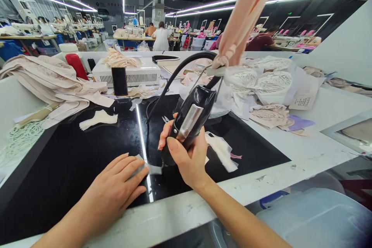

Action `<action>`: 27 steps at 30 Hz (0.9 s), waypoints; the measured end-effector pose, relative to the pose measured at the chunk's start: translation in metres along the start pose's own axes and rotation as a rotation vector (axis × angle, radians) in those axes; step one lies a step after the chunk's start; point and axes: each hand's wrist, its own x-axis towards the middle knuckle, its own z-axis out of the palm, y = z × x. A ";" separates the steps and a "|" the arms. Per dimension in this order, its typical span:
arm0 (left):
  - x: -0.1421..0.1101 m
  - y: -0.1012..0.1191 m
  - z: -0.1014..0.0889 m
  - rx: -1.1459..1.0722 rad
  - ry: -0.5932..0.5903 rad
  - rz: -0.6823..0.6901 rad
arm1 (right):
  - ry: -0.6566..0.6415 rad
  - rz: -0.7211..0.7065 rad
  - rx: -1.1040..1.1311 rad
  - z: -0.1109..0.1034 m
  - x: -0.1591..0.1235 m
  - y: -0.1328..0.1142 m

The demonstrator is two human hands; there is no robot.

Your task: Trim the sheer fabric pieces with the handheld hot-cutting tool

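My right hand [190, 155] is wrapped round a black corded hand tool [188, 120] with a metal plate on its side. The tool tilts with its lower end close to the black mat [78, 162]; its exact kind I cannot tell. A pale pink fabric strip [244, 15] holds it from above. My left hand [120, 184] lies flat, fingers stretched out, on a small translucent strip [154, 169] beside the tool's lower end. Right of my right hand is a white cloth piece [222, 151], and a cream cloth scrap [99, 119] lies on the mat's far left.
A white vented box [142, 71] stands at the back with a phone [119, 81] leaning on it. Beige fabric [55, 77] is heaped on the left, lace cups [273, 81] on the right. A black cable [171, 79] arches behind the tool. Small scissors [165, 119] lie behind my right hand.
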 end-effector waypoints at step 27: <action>0.025 0.013 0.007 -0.060 -0.179 0.043 | 0.047 0.013 0.037 -0.005 0.002 0.002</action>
